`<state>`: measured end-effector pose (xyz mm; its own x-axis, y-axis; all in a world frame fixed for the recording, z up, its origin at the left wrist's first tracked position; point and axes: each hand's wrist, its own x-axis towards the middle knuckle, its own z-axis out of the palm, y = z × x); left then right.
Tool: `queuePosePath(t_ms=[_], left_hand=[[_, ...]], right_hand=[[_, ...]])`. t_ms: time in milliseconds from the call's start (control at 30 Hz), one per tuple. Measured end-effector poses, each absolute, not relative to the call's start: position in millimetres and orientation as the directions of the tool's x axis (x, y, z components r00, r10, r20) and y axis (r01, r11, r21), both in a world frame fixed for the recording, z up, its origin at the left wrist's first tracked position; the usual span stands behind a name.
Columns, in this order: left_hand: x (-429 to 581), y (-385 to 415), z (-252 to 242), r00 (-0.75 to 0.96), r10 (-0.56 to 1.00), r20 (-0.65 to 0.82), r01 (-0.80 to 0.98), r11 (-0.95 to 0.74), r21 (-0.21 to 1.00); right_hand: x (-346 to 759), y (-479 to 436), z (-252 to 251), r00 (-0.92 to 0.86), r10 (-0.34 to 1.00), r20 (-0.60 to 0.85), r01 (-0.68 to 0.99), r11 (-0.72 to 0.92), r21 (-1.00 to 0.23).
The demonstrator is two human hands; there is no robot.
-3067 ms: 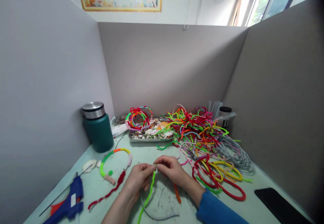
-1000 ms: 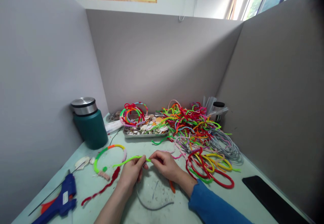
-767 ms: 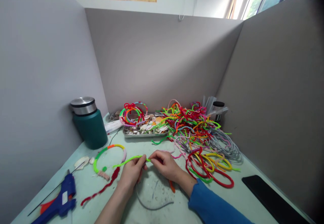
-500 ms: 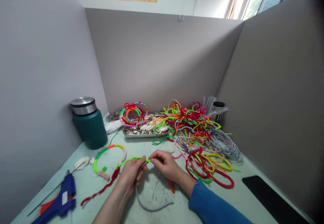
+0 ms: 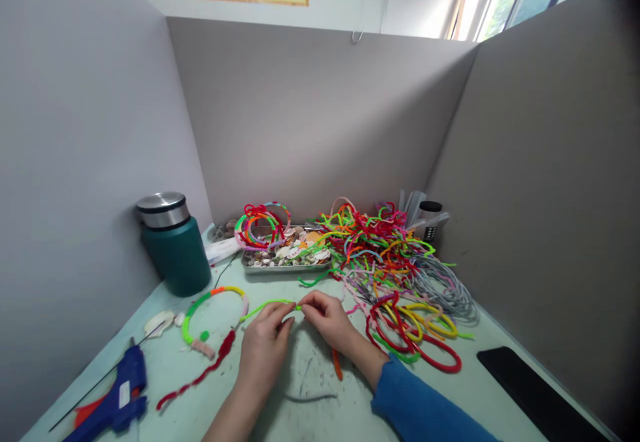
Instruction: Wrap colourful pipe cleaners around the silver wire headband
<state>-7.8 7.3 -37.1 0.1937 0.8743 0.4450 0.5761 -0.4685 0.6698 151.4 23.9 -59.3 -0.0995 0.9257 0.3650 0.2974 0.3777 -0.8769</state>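
Observation:
My left hand (image 5: pixel 264 349) and my right hand (image 5: pixel 324 317) meet over the middle of the table, both pinched on a lime green pipe cleaner (image 5: pixel 265 307) that runs left from my fingertips. A grey wire hoop (image 5: pixel 310 397) curves out from under my left hand; whether that hand also grips it is hidden. An orange pipe cleaner piece (image 5: pixel 337 365) lies under my right wrist. A partly wrapped hoop in green, orange, yellow and pink (image 5: pixel 213 299) and a red pipe cleaner (image 5: pixel 200 375) lie to the left.
A blue glue gun (image 5: pixel 113 395) lies at the front left, a teal flask (image 5: pixel 173 245) behind it. A metal tray of shells (image 5: pixel 285 259) with finished hoops sits at the back. A heap of coloured pipe cleaners (image 5: pixel 380 242), grey wire hoops (image 5: pixel 445 289) and a black phone (image 5: pixel 535 389) are on the right.
My left hand has turned palm down over the grey wire, hiding most of its arc. The green pipe cleaner's free end has drawn in shorter toward my fingers.

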Motion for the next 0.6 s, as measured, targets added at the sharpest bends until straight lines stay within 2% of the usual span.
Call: queuePosePath(t_ms=[200,600], left_hand=[[-6.4,5.4,-38.2,0.215,0.867,0.449,0.646,-0.471,0.601],[-4.4,2.9,-34.2,0.187,0.862,0.471,0.603,-0.479,0.638]], right_hand=[[149.8,19.6,-57.8,-0.147,0.911,0.385,0.310,0.412,-0.857],[150.9,17.7,-55.1,-0.155,0.899,0.410,0.259,0.438,-0.861]])
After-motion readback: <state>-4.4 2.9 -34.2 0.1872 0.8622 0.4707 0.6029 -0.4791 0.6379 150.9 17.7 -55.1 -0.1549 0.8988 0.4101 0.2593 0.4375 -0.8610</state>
